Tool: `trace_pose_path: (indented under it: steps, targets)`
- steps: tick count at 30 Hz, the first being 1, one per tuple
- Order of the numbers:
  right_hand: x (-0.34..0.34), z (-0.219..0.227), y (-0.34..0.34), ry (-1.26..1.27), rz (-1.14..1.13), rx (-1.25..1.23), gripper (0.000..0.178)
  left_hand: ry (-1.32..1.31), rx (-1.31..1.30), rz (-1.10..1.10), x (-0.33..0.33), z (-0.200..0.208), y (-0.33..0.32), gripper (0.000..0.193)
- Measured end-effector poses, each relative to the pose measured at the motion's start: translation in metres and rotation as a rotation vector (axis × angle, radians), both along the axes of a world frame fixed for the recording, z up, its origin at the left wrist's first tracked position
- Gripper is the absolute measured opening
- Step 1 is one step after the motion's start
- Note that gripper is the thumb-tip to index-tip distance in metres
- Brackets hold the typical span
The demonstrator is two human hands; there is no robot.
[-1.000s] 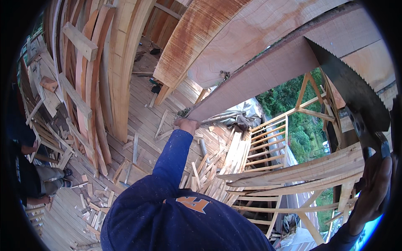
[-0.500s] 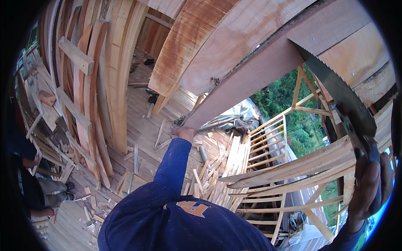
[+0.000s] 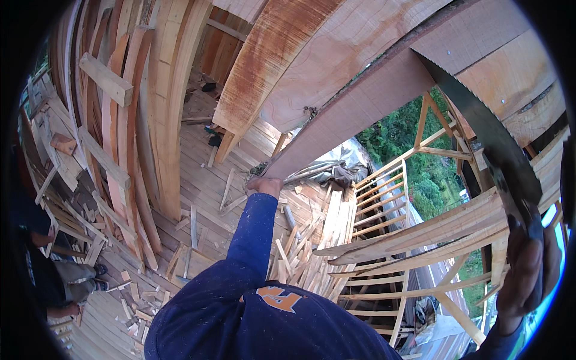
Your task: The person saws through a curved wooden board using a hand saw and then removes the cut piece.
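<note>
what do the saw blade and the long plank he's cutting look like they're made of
The saw blade looks like dark, dull metal, probably steel: thin, flat, grey, with a toothed edge. The right hand grips its handle, whose material is too shadowed to tell. The long plank, steadied at its far end by the left hand, is bare, unfinished wood: pinkish-brown, with visible grain and a rough edge.

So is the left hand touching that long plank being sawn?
Touching. In the head view the left hand is closed on the lower end of the long plank, with no gap between them, while the right hand holds the saw.
</note>
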State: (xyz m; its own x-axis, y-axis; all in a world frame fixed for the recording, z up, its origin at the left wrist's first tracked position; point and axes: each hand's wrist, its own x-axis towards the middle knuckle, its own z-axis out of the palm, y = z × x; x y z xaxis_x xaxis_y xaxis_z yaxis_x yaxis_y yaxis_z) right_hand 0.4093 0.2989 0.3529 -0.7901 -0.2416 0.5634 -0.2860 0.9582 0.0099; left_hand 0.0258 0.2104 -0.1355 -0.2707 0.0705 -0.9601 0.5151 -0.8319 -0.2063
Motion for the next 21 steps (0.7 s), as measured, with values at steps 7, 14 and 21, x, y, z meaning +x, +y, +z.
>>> trace_pose_path:
  steps: [7,14,21]
  targets:
    - [0.021,0.006,-0.02,0.149,-0.005,0.32,0.034,0.114,0.035,-0.072,0.015,0.004,0.005,0.054]
    - [0.032,0.001,0.05,0.188,0.017,-0.104,0.046,0.329,0.007,-0.065,0.033,-0.014,-0.015,0.065]
    - [0.048,0.03,0.076,-0.145,0.224,-0.238,0.042,0.552,0.058,-0.003,0.037,-0.034,-0.013,0.069]
